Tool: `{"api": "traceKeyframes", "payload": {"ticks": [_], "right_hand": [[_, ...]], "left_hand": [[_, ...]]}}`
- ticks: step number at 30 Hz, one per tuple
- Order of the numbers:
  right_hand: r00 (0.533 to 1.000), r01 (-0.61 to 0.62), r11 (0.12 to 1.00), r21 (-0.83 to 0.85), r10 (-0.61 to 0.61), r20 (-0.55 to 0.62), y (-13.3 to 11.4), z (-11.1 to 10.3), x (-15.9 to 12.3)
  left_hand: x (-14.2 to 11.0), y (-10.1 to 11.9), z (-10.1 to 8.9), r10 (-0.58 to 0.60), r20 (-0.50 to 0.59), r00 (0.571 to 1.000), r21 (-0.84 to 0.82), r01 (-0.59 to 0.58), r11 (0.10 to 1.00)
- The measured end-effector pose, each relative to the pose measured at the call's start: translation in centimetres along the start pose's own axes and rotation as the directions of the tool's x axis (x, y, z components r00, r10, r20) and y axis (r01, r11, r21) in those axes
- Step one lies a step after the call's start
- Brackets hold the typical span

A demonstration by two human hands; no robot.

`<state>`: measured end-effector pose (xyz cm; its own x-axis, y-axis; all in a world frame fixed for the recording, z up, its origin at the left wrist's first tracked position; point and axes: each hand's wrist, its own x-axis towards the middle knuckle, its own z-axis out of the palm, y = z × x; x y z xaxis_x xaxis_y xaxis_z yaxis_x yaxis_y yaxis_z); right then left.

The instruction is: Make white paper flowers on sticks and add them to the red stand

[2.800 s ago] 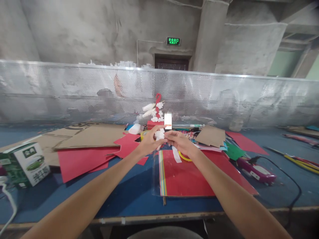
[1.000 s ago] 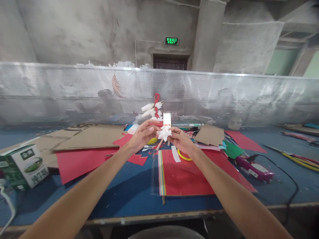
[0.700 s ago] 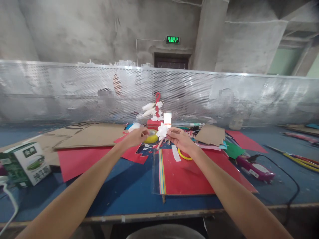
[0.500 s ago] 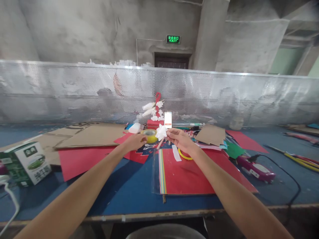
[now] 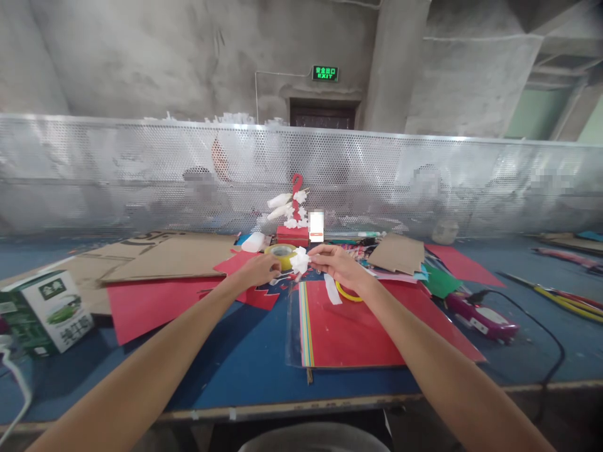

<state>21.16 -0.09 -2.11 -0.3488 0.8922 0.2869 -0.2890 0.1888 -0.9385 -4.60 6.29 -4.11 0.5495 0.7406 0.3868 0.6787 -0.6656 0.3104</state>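
Observation:
A small white paper flower (image 5: 299,260), with crumpled, pointed petals, is held up over the table. My right hand (image 5: 340,263) pinches it from the right between thumb and fingers, its back side hidden by the fingertips. To the left of the flower, apart from it, my left hand (image 5: 262,269) has its fingers curled together; whatever they hold, if anything, is hidden. Just behind the left fingers lies a yellow roll of tape (image 5: 281,250). Beyond the hands, a red hooked stand (image 5: 296,188) on a red base carries white buds and flowers (image 5: 281,201).
A stack of coloured paper (image 5: 358,333), red on top, lies under my right forearm with a yellow ring (image 5: 348,291) on it. Cardboard (image 5: 169,257) and red sheets are at left, beside a milk carton (image 5: 51,311). A purple power strip (image 5: 483,317) sits right. A perforated metal screen (image 5: 377,176) stands behind.
The flower has turned in my right fingers and moved slightly left and down, its petals now facing another way. My left hand is almost unmoved; the whole view has shifted a little.

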Motion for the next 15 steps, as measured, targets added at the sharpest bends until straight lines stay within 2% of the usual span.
{"api": "traceKeyframes", "payload": {"ticks": [4,9,15], "right_hand": [[1.000,0.004,1.000,-0.029,-0.004,0.006,-0.1,0.0,-0.1],[1.000,0.008,0.989,-0.148,-0.006,0.015,-0.5,0.6,-0.5],[0.997,0.074,0.962,-0.263,-0.070,0.025,-0.6,1.3,-1.0]], "left_hand": [[0.0,0.8,-0.5,-0.011,-0.031,0.999,0.126,0.015,0.992],[0.1,3.3,-2.2,0.014,-0.141,0.990,0.121,0.003,0.993],[0.0,7.0,-4.0,0.137,-0.238,0.961,0.108,-0.114,0.988]]}}
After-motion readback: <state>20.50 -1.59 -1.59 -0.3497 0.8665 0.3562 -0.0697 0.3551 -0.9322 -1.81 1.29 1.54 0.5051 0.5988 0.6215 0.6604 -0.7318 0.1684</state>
